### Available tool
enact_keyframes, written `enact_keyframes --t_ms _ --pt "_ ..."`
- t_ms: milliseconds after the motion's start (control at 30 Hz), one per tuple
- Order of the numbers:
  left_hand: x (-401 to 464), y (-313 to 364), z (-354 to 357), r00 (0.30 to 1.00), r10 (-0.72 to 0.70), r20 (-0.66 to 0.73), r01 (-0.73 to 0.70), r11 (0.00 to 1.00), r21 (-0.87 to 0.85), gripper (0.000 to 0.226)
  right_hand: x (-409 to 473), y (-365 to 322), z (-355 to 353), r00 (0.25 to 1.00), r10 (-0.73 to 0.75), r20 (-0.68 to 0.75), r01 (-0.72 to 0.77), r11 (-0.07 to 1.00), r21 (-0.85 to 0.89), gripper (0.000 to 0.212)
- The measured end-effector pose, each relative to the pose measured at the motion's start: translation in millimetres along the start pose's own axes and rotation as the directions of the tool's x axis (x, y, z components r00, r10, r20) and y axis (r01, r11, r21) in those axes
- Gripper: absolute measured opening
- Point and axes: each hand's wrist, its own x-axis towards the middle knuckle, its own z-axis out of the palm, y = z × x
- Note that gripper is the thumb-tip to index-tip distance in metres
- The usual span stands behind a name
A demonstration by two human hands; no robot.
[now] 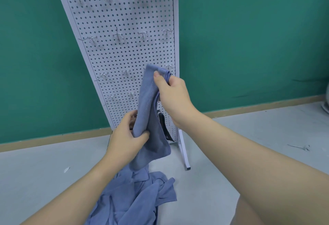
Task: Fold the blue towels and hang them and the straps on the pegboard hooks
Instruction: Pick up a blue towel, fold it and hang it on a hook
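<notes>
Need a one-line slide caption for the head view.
Both hands, left and right, hold a blue towel before the pegboard.

Even, diffuse indoor light falls across the white perforated metal pegboard [124,46] and matte teal wall [249,37], with no glare. Only faint, soft shadows sit beneath the silver wire hooks [117,37]. Wide-angle distortion slants the board and bows the tan baseboard [267,104]. The forearms at the bottom edge appear enlarged and slightly soft.
</notes>
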Motion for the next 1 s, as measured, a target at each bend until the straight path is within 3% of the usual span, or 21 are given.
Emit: enact_keyframes --t_ms 167,300,400,533,633,700,733,833,933,1000 --pt "4 -9 5 0.998 -0.019 -0.065 0.024 0.997 0.074 0.017 9 -5 -3 0.997 0.03 -0.075 -0.02 0.992 0.124 0.051" --pt "9 -20 5 0.998 -0.018 -0.06 0.025 0.991 0.133 0.013 15 -5 -9 0.99 0.014 -0.137 0.007 0.989 0.148 0.061" --pt "10 -29 4 0.998 -0.035 -0.059 0.047 0.972 0.229 0.019 21 -1 -14 0.986 0.027 -0.164 -0.001 0.988 0.154 0.056" --pt "12 -40 -2 0.992 -0.108 -0.059 0.119 0.964 0.238 0.014 23 2 -18 0.983 0.045 -0.181 -0.018 0.988 0.153 0.072" --pt "13 -42 -5 0.989 -0.147 -0.004 0.143 0.953 0.268 0.014 24 4 -20 0.982 0.037 -0.185 -0.01 0.989 0.144 0.066" --pt "13 -43 -9 0.979 -0.154 0.134 0.093 0.92 0.381 0.012 23 4 -21 0.986 0.033 -0.164 -0.008 0.989 0.146 0.049" --pt "12 -43 -11 0.957 -0.179 0.227 0.077 0.915 0.396 0.024 23 5 -22 0.989 0.03 -0.143 -0.01 0.99 0.14 0.038" --pt "10 -38 -17 0.879 -0.242 0.412 0.108 0.94 0.323 0.1 21 3 -25 0.999 0.01 -0.036 -0.007 0.995 0.098 0.024" --pt "12 -25 -19 0.914 -0.162 0.371 0.139 0.986 0.089 0.132 17 3 -25 0.998 -0.023 0.066 0.021 1.0 0.018 0.025" --pt "13 -12 -20 0.943 -0.105 0.316 0.136 0.988 -0.077 0.138 14 4 -25 0.992 -0.031 0.118 0.033 0.999 -0.015 0.025"
